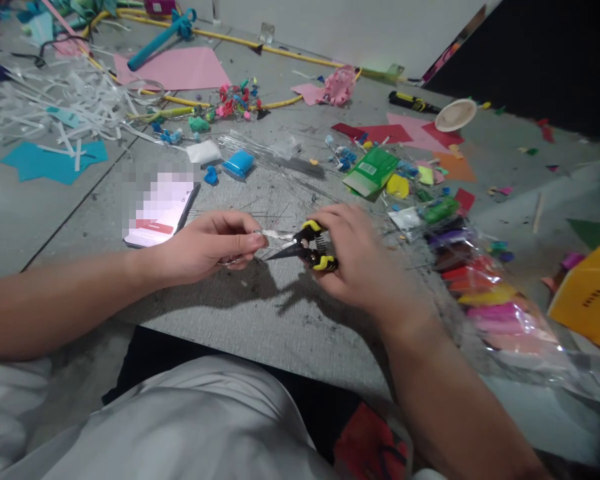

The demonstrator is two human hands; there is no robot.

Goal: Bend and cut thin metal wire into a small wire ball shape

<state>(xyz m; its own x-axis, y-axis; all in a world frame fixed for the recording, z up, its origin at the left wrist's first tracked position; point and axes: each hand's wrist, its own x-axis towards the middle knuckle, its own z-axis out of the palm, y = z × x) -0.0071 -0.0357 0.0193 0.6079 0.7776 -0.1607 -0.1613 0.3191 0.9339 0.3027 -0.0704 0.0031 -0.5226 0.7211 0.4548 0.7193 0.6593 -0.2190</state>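
My left hand (220,245) is closed in a pinch on thin wire (266,235), its fingertips just left of the tool's tips. My right hand (355,257) is wrapped round small pliers (310,248) with black and yellow handles and a spring between them. The pliers' jaws point left toward my left fingertips and look parted. A pale strip or glint shows along the upper jaw; its nature is unclear. Beyond my hands, a bundle of thin silvery wires (280,163) lies on the grey table (220,300).
A lit phone (160,210) lies behind my left wrist. Farther back are white paper strips (80,100), a blue packet (239,163), and a green packet (371,171). Clear bags of coloured clay (500,313) lie beside my right forearm, near a yellow packet (593,293).
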